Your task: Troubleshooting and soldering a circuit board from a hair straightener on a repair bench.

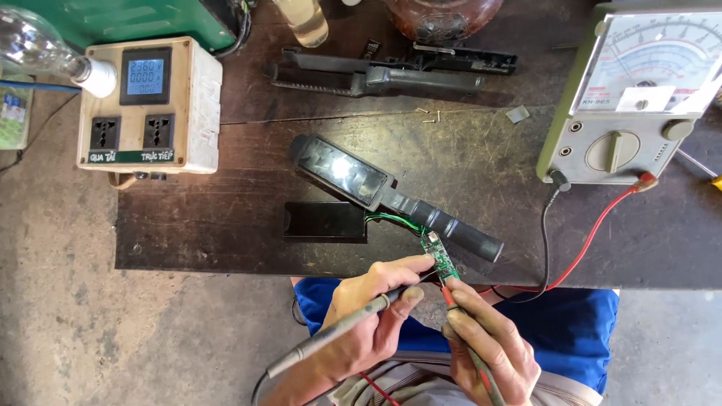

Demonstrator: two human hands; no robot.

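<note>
The left hand (368,319) is closed around a grey-black meter probe (338,331), its tip laid on the small green circuit board (439,259) at the near edge of the dark scratched wooden workbench (226,225). The right hand (492,342) pinches a red-tipped probe (451,301) against the same board. Thin green wires tie the board to the black handheld lamp (376,188) just beyond. A green analogue multimeter (632,98) sits far right. Good readings likely need both tips steady on separate pads, without bridging neighbours

Bare, grimy hands (376,316); blue trousers (571,331), apparently.
</note>
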